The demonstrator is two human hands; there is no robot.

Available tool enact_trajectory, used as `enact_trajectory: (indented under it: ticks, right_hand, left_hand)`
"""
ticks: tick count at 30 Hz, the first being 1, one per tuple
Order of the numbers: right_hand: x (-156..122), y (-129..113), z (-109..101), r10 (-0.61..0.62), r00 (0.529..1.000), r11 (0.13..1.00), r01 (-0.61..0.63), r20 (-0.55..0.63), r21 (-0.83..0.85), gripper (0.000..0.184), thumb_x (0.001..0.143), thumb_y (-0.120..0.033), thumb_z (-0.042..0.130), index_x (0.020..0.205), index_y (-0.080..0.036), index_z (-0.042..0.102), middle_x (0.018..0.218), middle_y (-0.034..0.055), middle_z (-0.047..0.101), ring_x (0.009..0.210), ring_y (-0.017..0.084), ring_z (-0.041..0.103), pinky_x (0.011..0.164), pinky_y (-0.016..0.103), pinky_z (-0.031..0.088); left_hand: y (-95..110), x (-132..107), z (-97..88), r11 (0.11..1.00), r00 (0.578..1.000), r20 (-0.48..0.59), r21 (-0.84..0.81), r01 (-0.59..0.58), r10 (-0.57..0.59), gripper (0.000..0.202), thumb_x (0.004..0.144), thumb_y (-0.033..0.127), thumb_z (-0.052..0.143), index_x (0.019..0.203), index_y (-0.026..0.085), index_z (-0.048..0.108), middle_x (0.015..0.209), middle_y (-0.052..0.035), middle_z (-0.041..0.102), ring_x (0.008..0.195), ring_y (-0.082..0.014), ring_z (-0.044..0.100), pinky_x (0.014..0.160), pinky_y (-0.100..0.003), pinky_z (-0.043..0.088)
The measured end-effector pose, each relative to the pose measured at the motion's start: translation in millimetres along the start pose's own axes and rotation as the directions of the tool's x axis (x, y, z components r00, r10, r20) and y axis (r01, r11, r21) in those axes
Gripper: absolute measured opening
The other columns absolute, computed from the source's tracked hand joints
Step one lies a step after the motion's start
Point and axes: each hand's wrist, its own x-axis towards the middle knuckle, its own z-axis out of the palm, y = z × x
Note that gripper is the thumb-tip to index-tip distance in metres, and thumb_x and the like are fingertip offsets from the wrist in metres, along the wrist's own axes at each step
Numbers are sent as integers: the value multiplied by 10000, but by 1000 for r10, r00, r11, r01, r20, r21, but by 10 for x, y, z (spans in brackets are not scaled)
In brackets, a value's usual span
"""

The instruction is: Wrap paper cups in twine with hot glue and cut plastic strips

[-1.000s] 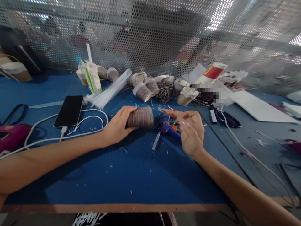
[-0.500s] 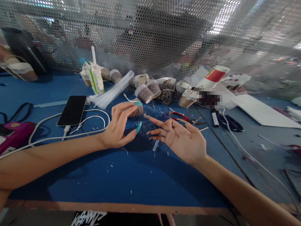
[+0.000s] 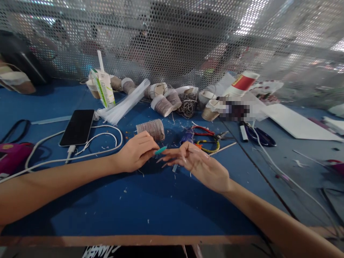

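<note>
My left hand [image 3: 137, 153] is closed in a pinch, its teal-painted nail meeting the fingertips of my right hand [image 3: 200, 165]. What the pinch holds is too small to make out. That right hand lies palm up with fingers stretched toward the left and holds nothing. Both hover just above the blue table [image 3: 150, 200]. A paper cup wrapped in brown twine [image 3: 151, 129] lies on its side on the table just behind my left hand, touched by neither hand. A blue glue gun [image 3: 188, 136] and pliers [image 3: 206, 132] lie behind my right hand.
A phone [image 3: 77, 127] on a white cable [image 3: 53, 159] lies at the left. More wrapped cups [image 3: 161, 104], a twine tangle [image 3: 188, 104], a drink carton [image 3: 103, 87] and clear sticks [image 3: 123, 102] line the mesh screen [image 3: 172, 39]. Scissors [image 3: 259, 135] and a white board [image 3: 295, 123] lie at the right.
My left hand let go of the wrapped cup, which now lies on the table. My right hand turned palm up, then the left came over to pinch at its fingertips.
</note>
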Motion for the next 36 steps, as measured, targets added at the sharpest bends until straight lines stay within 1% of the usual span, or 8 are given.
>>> enact_trajectory:
  ticks: [3, 6, 13, 19, 26, 28, 31, 36]
  right_hand:
    - [9, -18, 17, -7, 1000, 1000, 6, -21, -17, 283, 884, -504, 453, 845, -223, 456, 1172, 107, 626, 1116, 256, 584, 950, 476, 441]
    - [20, -32, 30, -2, 999, 999, 0, -36, -41, 297, 860, -521, 501, 833, -234, 429, 1171, 102, 616, 1107, 244, 581, 955, 480, 438]
    - [3, 15, 0, -29, 999, 999, 29, 33, -15, 262, 857, -473, 529, 898, -238, 422, 1244, 100, 543, 1229, 242, 498, 1036, 509, 369]
    - [2, 6, 10, -32, 999, 999, 31, 41, 19, 254, 856, -456, 526, 910, -235, 415, 1242, 107, 545, 1226, 255, 501, 1048, 526, 349]
    - [15, -29, 46, 40, 999, 987, -44, 29, 154, 295, 799, -505, 565, 876, -236, 470, 1180, 90, 599, 1211, 254, 517, 1053, 509, 352]
    - [19, -31, 44, 85, 996, 966, -92, 37, 243, 284, 801, -503, 540, 863, -230, 498, 1183, 92, 605, 1226, 258, 509, 1061, 499, 350]
    - [23, -42, 50, 159, 987, 912, -155, 20, 380, 283, 813, -494, 492, 832, -214, 526, 1161, 99, 622, 1206, 259, 525, 1070, 479, 348]
    - [19, -79, 108, 226, 974, 817, -181, -15, 548, 313, 804, -495, 490, 818, -188, 551, 1108, 110, 643, 1128, 247, 571, 1078, 447, 343]
  left_hand:
    - [-2, 31, -46, 995, 998, 50, -88, 39, -34, 185, 922, 234, 445, 811, 165, 575, 703, -24, 635, 706, -132, 535, 693, -278, 451]
    - [3, 49, -74, 987, 997, 79, -157, 36, -23, 199, 932, 258, 431, 840, 164, 580, 712, -22, 635, 695, -123, 542, 713, -279, 456]
    - [-17, 15, -43, 995, 999, 38, -103, 4, 0, 196, 924, 220, 422, 795, 170, 562, 675, -26, 604, 648, -124, 501, 636, -265, 444]
    - [-10, 32, -58, 989, 998, 25, -142, -46, 50, 175, 897, 149, 451, 743, 178, 531, 612, -2, 547, 599, -112, 466, 617, -247, 438]
    - [-18, 13, -88, 980, 997, 30, -189, -67, 74, 239, 938, 219, 383, 776, 182, 555, 611, -12, 558, 593, -118, 493, 609, -256, 449]
    - [-19, 2, -82, 983, 996, 22, -160, -86, 91, 224, 925, 186, 398, 762, 183, 552, 593, -7, 554, 577, -113, 489, 593, -247, 453]
    - [-14, -12, -64, 987, 987, -45, -43, -154, 152, 184, 880, 115, 446, 735, 182, 538, 584, -3, 561, 584, -113, 486, 577, -229, 454]
    - [11, -19, -45, 949, 951, -121, 177, -262, 285, 152, 852, 81, 475, 749, 172, 539, 554, 4, 561, 591, -121, 491, 571, -231, 446]
